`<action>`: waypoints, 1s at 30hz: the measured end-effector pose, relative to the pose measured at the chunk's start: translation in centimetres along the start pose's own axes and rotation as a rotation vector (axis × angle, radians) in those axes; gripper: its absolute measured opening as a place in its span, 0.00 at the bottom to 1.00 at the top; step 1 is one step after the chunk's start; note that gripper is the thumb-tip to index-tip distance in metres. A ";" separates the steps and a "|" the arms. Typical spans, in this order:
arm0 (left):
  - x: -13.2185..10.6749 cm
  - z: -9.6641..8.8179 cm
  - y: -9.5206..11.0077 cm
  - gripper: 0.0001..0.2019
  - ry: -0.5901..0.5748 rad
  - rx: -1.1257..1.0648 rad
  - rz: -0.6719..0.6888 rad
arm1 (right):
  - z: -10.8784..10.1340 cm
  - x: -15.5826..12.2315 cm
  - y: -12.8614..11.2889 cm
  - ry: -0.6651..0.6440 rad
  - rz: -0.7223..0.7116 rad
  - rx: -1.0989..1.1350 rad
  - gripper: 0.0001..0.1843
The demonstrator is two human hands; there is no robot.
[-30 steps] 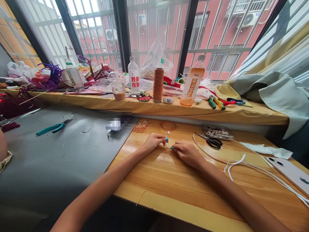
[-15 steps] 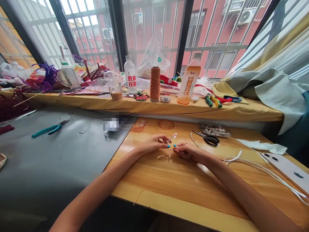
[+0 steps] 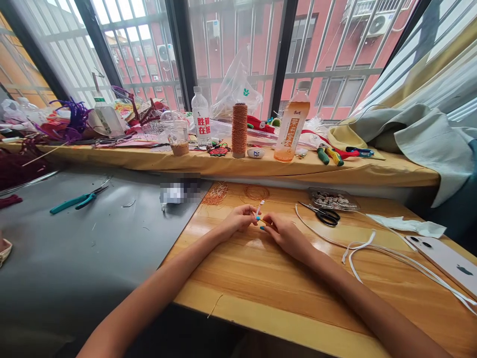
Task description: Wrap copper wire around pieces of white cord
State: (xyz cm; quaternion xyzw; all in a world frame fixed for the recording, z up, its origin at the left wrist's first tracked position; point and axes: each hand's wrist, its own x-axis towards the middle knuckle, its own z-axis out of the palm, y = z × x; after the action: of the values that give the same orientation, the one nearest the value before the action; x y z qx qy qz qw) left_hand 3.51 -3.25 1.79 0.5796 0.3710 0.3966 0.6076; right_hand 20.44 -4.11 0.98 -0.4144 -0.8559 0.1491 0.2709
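My left hand (image 3: 238,221) and my right hand (image 3: 285,233) meet over the wooden table (image 3: 283,293), fingertips pinched together. Between them they hold a small white piece (image 3: 260,206) that sticks up above the fingers, on what looks like a thin wire. Both hands are closed in a pinch on it. Loose coils of copper wire (image 3: 255,192) lie on the table just beyond my hands, with a second coppery tangle (image 3: 217,194) to their left.
Black scissors (image 3: 325,215), a tray of beads (image 3: 332,200), white cord (image 3: 376,251), a tissue (image 3: 408,226) and a phone (image 3: 445,261) lie to the right. Teal pliers (image 3: 76,200) rest on the grey surface at left. The sill holds a thread spool (image 3: 239,130), bottles (image 3: 292,128) and clutter.
My hands have drawn closer together and shifted slightly away from me. The white piece has swung from tilted right to more upright.
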 end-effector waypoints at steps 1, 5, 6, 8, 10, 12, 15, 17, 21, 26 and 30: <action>0.1 0.0 0.0 0.15 0.001 0.008 -0.002 | 0.1 -0.1 0.1 0.028 -0.051 -0.129 0.07; 0.4 0.1 -0.3 0.29 -0.015 0.080 -0.004 | 0.1 -0.3 0.6 0.048 -0.176 -0.487 0.11; 0.4 0.0 -0.3 0.31 -0.030 0.100 -0.006 | 0.0 -0.3 0.7 0.055 -0.204 -0.528 0.11; 0.6 -0.3 -0.4 0.32 -0.055 0.148 -0.002 | -0.3 -0.4 0.7 0.070 -0.248 -0.567 0.10; 0.8 -0.8 -0.5 0.29 -0.042 0.213 0.026 | -0.4 -0.4 0.7 0.079 -0.278 -0.569 0.09; 0.9 -1.3 -0.5 0.25 0.009 0.272 0.074 | -0.4 -0.4 0.6 0.078 -0.298 -0.556 0.08; 1.1 -1.6 -0.5 0.21 0.051 0.303 0.134 | -0.3 -0.5 0.4 0.039 -0.333 -0.515 0.07; 1.1 -1.6 -0.6 0.17 0.055 0.297 0.150 | -0.3 -0.5 0.2 -0.005 -0.355 -0.486 0.08; 1.1 -1.4 -0.6 0.12 0.144 0.325 0.190 | -0.2 -0.5 0.1 -0.048 -0.379 -0.448 0.09; 0.9 -1.3 -0.6 0.11 0.263 0.416 0.208 | -0.1 -0.4 0.2 -0.075 -0.407 -0.475 0.10; 0.9 -1.2 -0.7 0.11 0.297 0.466 0.224 | -0.2 -0.4 0.1 -0.104 -0.453 -0.532 0.12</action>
State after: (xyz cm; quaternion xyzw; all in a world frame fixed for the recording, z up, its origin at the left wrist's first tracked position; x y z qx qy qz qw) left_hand 2.78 -1.93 1.01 0.6763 0.4706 0.4460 0.3496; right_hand 20.75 -4.36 0.96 -0.2619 -0.9477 -0.1222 0.1355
